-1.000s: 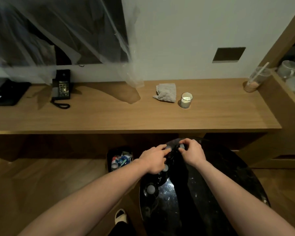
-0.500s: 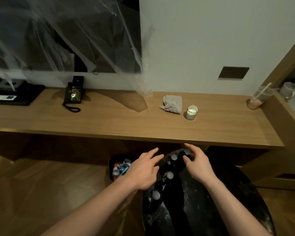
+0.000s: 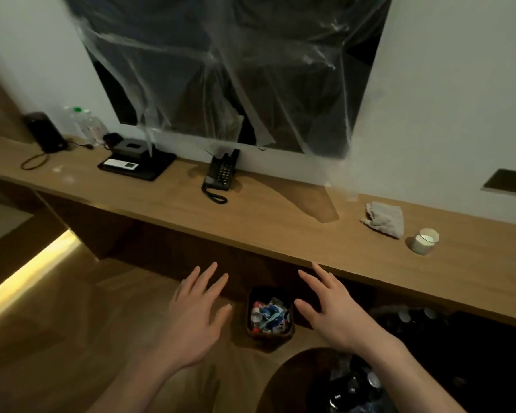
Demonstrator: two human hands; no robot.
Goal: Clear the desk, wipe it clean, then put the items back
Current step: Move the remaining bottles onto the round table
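The long wooden desk (image 3: 268,222) runs along the wall. On it lie a crumpled grey cloth (image 3: 383,219) and a small white candle jar (image 3: 425,241) at the right, a black phone (image 3: 221,174) in the middle, and a black tray (image 3: 137,163) with a tissue box at the left. My left hand (image 3: 195,317) and my right hand (image 3: 332,311) hover below the desk's front edge, fingers spread, holding nothing. A dark round table (image 3: 355,383) with bottles sits at the lower right.
A bin (image 3: 270,318) full of rubbish stands on the floor under the desk, between my hands. A black speaker (image 3: 45,132) with a cable and a plastic bottle (image 3: 85,123) stand at the desk's far left. A plastic-wrapped screen (image 3: 239,70) hangs above.
Both hands have let go of the bottles on the dark table and lifted with fingers spread. My view has swung left, bringing the left end of the desk into sight.
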